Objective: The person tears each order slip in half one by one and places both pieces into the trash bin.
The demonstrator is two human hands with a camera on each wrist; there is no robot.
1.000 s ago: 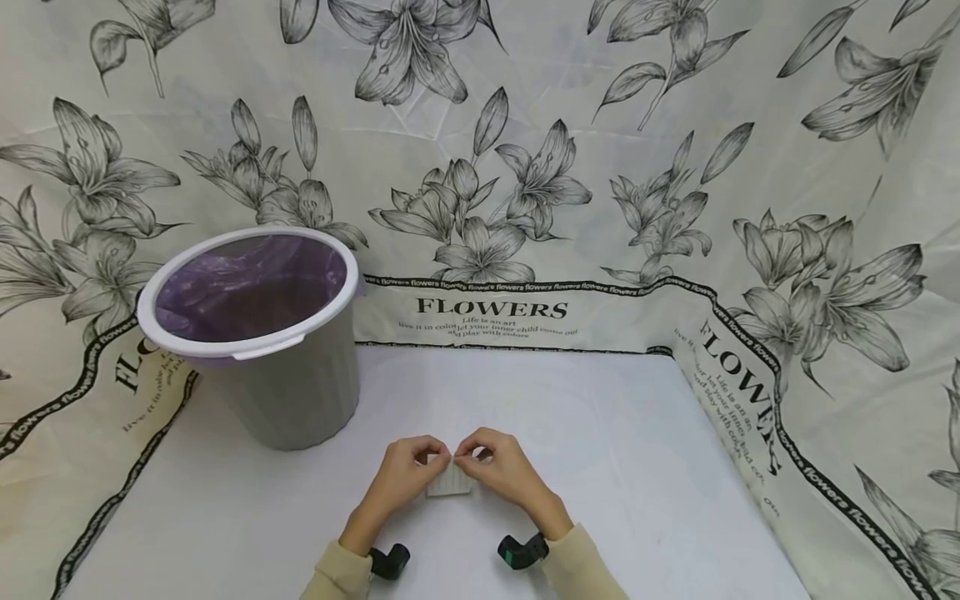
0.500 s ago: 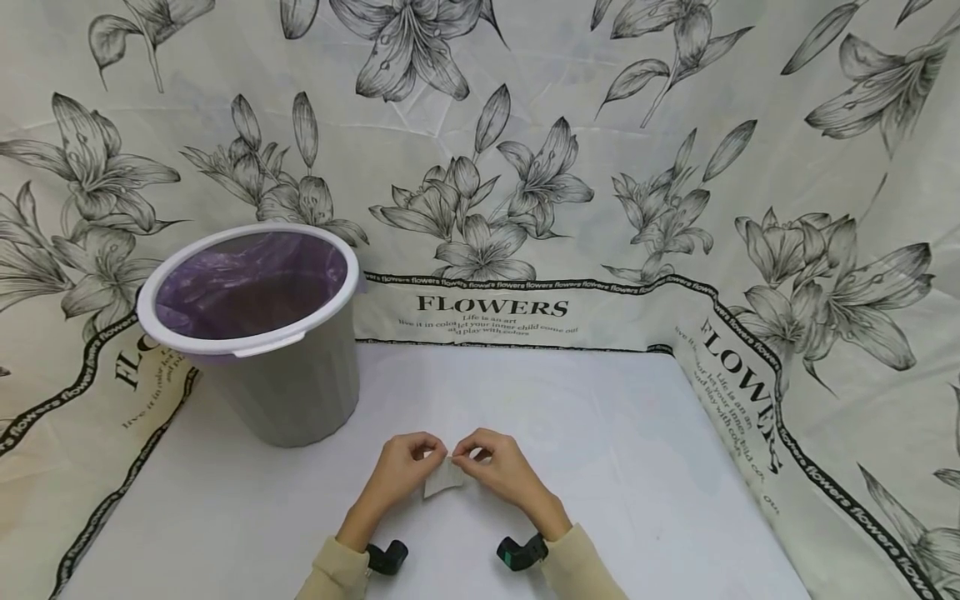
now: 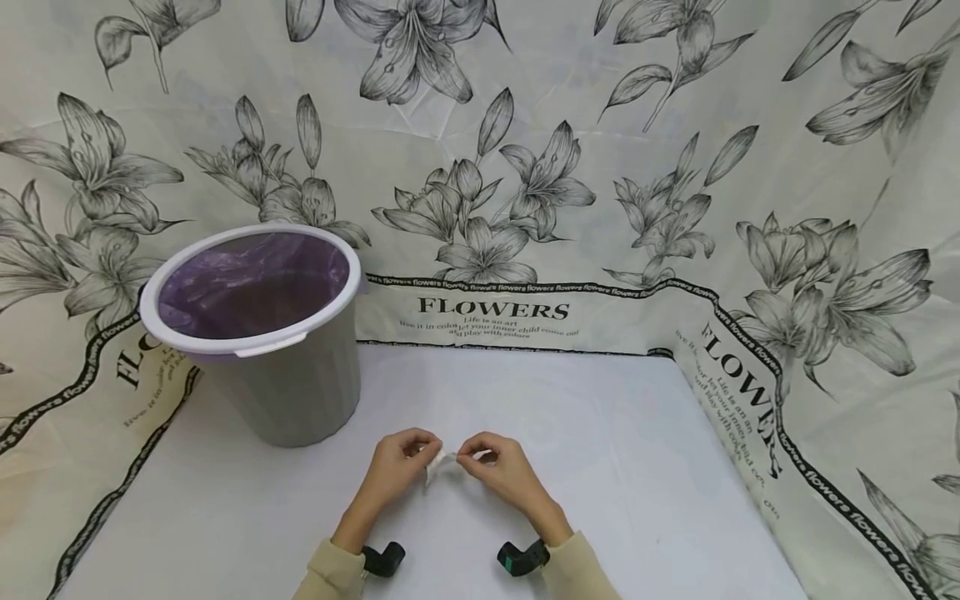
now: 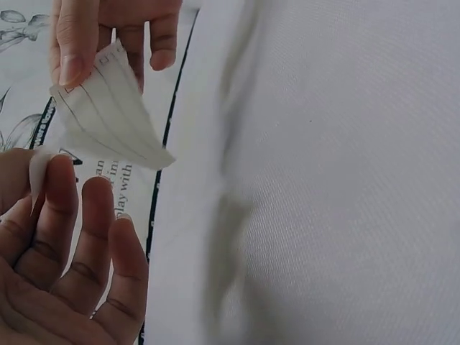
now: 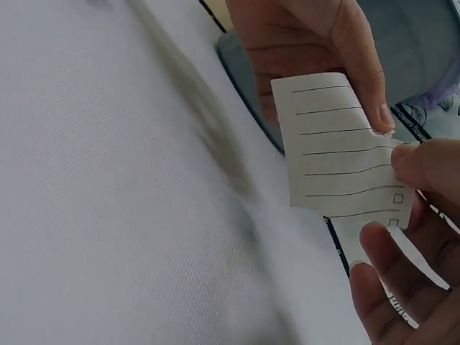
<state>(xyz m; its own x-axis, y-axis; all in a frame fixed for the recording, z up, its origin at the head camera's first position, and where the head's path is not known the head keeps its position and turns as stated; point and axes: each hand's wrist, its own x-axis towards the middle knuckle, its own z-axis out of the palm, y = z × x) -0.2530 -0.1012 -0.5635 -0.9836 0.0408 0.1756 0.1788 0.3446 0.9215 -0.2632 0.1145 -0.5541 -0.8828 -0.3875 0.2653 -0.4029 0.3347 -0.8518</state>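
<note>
Both hands meet over the white table, pinching a small lined sheet of paper (image 5: 330,158) with little printed boxes along one edge. My left hand (image 3: 399,463) holds it by thumb and forefinger; a white edge of paper (image 4: 39,176) shows between those fingertips in the left wrist view. My right hand (image 3: 506,472) pinches the boxed edge, its other fingers loosely bent. The sheet is bent, with a notch near the left thumb in the right wrist view. Whether it is one piece or torn in two, I cannot tell.
A grey bin (image 3: 300,400) with a white rim and purple liner stands at the back left of the table (image 3: 585,433). Flower-printed cloth (image 3: 480,317) rises behind and along both sides. Each wrist wears a black camera (image 3: 384,559).
The sheet lay nearly flat facing the head view, then tilted, and now shows as a narrow bent shape. The hands have drawn slightly apart, the left one moving left.
</note>
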